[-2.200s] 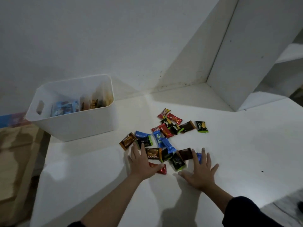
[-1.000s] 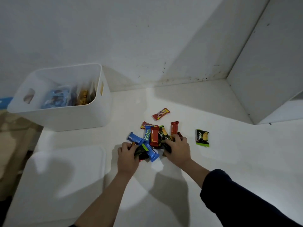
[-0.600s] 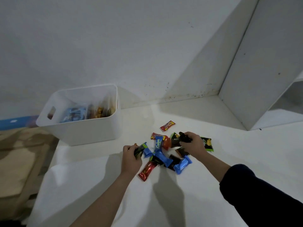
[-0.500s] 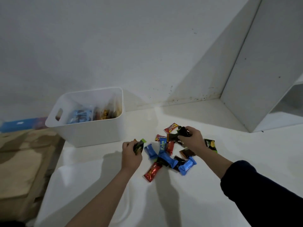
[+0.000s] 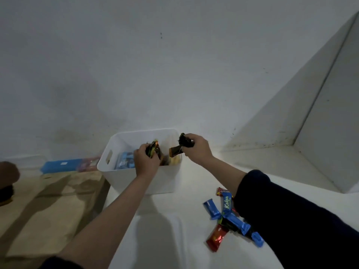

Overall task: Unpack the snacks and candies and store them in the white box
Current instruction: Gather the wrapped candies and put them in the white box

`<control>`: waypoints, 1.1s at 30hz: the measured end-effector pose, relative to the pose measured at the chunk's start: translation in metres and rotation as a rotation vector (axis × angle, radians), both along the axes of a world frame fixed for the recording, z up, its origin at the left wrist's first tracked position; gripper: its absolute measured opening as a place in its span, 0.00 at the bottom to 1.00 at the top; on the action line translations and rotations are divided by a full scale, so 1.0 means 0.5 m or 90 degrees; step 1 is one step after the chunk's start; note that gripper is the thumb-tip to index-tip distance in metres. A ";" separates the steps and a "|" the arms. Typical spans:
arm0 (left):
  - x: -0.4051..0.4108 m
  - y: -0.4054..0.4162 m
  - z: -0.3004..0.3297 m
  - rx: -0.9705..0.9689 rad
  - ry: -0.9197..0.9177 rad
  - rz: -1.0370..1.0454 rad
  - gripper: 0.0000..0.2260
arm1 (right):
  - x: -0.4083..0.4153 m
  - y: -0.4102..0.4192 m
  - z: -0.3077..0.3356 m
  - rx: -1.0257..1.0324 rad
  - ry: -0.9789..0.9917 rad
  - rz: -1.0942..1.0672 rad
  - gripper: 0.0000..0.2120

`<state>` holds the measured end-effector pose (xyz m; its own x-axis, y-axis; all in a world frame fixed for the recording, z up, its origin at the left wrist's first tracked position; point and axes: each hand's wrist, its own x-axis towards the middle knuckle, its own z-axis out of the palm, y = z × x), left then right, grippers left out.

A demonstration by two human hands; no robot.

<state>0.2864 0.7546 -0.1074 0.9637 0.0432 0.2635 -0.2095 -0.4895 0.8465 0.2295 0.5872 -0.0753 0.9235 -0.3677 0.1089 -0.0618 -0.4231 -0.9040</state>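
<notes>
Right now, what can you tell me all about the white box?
The white box looks like smooth plastic, with rounded corners, an open top and an oval handle hole in its left end. It stands upright on the white table, near the left edge and close to the wall. Inside lie blue packets and some yellowish snacks. The left hand and the right hand hold dark wrapped snacks above its opening. Whether they touch the box is unclear.

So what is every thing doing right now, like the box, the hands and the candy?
White box: open on top, upright, partly filled with snacks.
Left hand: closed on dark wrappers, over the box.
Right hand: closed on dark wrappers, above the box's right rim.
Blue candy bars: lying loose on the table.
Red candy bar: lying flat, not yet stored.
</notes>
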 end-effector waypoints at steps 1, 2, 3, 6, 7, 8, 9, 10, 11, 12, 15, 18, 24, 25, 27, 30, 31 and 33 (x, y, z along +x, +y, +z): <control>0.017 0.002 0.004 0.010 0.013 -0.002 0.14 | 0.022 0.014 0.002 -0.040 0.007 0.005 0.19; 0.030 0.003 0.008 0.015 0.037 -0.013 0.16 | 0.041 0.026 0.003 -0.073 0.020 0.017 0.20; 0.041 0.003 0.008 0.014 0.074 -0.029 0.20 | 0.058 0.036 0.001 -0.095 0.041 0.035 0.23; 0.056 0.002 0.006 0.019 0.186 -0.084 0.34 | 0.093 0.053 -0.012 -0.097 0.137 0.099 0.37; 0.057 0.001 0.004 0.036 0.206 -0.092 0.36 | 0.100 0.056 -0.018 -0.104 0.156 0.105 0.40; 0.056 0.002 0.003 0.051 0.218 -0.090 0.36 | 0.104 0.057 -0.024 -0.113 0.165 0.104 0.41; 0.053 0.003 0.001 0.060 0.218 -0.084 0.34 | 0.106 0.057 -0.029 -0.113 0.164 0.098 0.41; 0.048 0.004 0.000 0.058 0.211 -0.077 0.32 | 0.105 0.057 -0.033 -0.103 0.156 0.089 0.40; 0.040 0.004 -0.003 0.047 0.201 -0.076 0.28 | 0.102 0.056 -0.038 -0.084 0.146 0.077 0.38; 0.030 0.006 -0.008 0.035 0.186 -0.082 0.25 | 0.095 0.053 -0.042 -0.063 0.134 0.064 0.36; -0.009 0.008 -0.033 0.028 0.097 -0.103 0.17 | 0.057 0.036 -0.065 -0.029 0.107 0.030 0.30; -0.068 -0.008 -0.074 0.087 -0.015 -0.105 0.12 | -0.007 0.002 -0.114 -0.026 0.115 -0.012 0.28; -0.216 -0.071 -0.195 0.167 0.028 -0.241 0.18 | -0.197 -0.112 -0.269 -0.186 0.247 -0.092 0.34; -0.238 -0.082 -0.219 0.188 0.053 -0.269 0.20 | -0.232 -0.131 -0.294 -0.234 0.284 -0.108 0.37; -0.280 -0.106 -0.261 0.228 0.097 -0.321 0.25 | -0.300 -0.167 -0.337 -0.303 0.385 -0.133 0.42; -0.329 -0.150 -0.315 0.304 0.127 -0.369 0.32 | -0.390 -0.204 -0.394 -0.374 0.498 -0.106 0.42; -0.340 -0.167 -0.332 0.345 0.126 -0.382 0.34 | -0.411 -0.214 -0.411 -0.388 0.516 -0.088 0.40; -0.359 -0.203 -0.357 0.437 0.136 -0.406 0.34 | -0.439 -0.229 -0.438 -0.396 0.532 -0.064 0.38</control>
